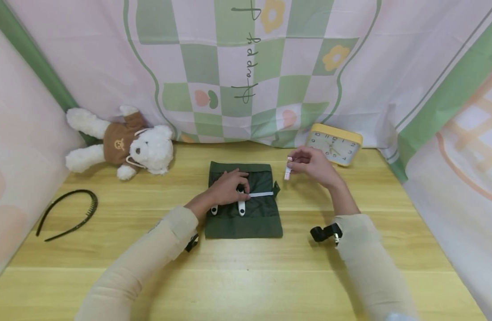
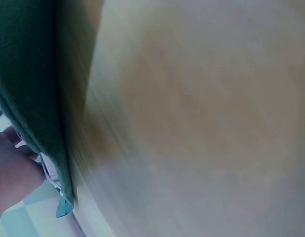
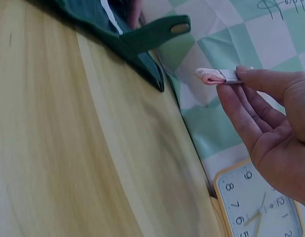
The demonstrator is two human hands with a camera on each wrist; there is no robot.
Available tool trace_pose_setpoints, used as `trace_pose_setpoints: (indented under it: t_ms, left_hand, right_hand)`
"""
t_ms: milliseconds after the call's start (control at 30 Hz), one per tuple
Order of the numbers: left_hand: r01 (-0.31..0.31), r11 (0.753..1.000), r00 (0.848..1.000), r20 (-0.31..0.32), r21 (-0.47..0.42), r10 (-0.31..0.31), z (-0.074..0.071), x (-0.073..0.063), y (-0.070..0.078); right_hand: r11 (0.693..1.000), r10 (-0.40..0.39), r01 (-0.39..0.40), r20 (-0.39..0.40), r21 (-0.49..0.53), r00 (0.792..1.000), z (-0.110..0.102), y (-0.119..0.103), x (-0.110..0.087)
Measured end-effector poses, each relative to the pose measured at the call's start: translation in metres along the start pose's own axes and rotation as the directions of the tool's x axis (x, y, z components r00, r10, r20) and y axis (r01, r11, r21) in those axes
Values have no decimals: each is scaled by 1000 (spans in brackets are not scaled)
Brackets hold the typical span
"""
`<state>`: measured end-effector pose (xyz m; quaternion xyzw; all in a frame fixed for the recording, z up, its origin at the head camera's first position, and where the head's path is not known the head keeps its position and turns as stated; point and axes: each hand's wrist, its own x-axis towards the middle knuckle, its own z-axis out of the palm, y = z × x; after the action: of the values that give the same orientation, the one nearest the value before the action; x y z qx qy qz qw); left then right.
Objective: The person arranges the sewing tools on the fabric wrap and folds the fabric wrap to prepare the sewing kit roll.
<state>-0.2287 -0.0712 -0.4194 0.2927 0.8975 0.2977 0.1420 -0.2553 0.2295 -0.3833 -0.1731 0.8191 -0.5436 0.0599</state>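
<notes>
A dark green fabric pouch (image 1: 243, 227) lies spread on the wooden table. My left hand (image 1: 229, 187) rests over it, thumb and index finger meeting at the end of a white elastic band (image 1: 262, 194). Just below those fingers lies a white-handled tool (image 1: 241, 208) with a dark top; a second white handle (image 1: 214, 210) shows left of it, partly covered by the hand. To the right of the pouch, my right hand (image 1: 312, 166) pinches a small folded pink-and-white strip (image 3: 211, 76) between thumb and fingertips, above the table.
A yellow-framed clock (image 1: 336, 145) leans at the back, behind the right hand. At the back left lies a white plush bear (image 1: 121, 142) in a brown top, with a black headband (image 1: 89, 211) in front of it. Printed curtains (image 1: 237, 67) hang around the table.
</notes>
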Motion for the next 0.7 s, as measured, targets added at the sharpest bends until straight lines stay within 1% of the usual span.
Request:
trace_pose_setpoints:
  t_ms: [167,333,500,700]
  left_hand:
    - [-4,1000,1000,3,3,4,0,1,0]
    - [-2,1000,1000,5,-1,2,0,1,0]
    - [-4,1000,1000,3,-4,4,0,2,-1]
    - [5,1000,1000,4,-1,-5,0,3,0]
  right_hand:
    - [999,-26,26,19,40,999,10,-4,7]
    - [998,-29,27,40,59,999,21,-8,12]
    - [997,-43,38,75,61,996,32,-7,18]
    - [995,-44,33,126,93,991,44,-8,22]
